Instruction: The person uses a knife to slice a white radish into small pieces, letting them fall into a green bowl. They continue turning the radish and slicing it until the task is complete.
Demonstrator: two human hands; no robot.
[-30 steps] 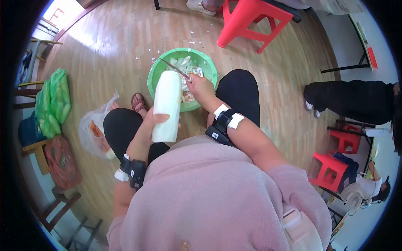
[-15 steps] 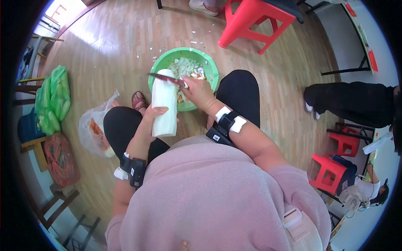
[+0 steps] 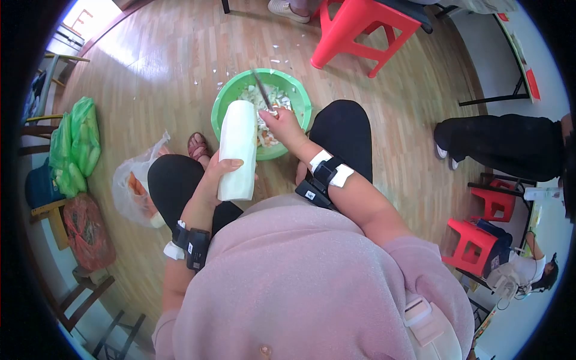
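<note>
A thick white radish (image 3: 238,150) stands out over the near left edge of a green basin (image 3: 303,99). My left hand (image 3: 217,175) is wrapped round its lower part, thumb across the front. In my right hand (image 3: 283,127) is a knife (image 3: 262,90), its dark blade pointing up and slightly left, just right of the radish's top and apart from it. White and orange chopped pieces (image 3: 270,99) lie inside the basin below.
A clear plastic bag (image 3: 135,195) with orange contents lies left of my knee. Green bags (image 3: 78,147) and a red bag (image 3: 89,231) are farther left. A red stool (image 3: 360,36) stands beyond the basin. At right, a person in black trousers (image 3: 501,147) stands near red stools (image 3: 471,246).
The knife first swung left across the radish's top, then came back right, clear of it, with its blade turned upward. My left hand has kept hold of the radish with little movement.
</note>
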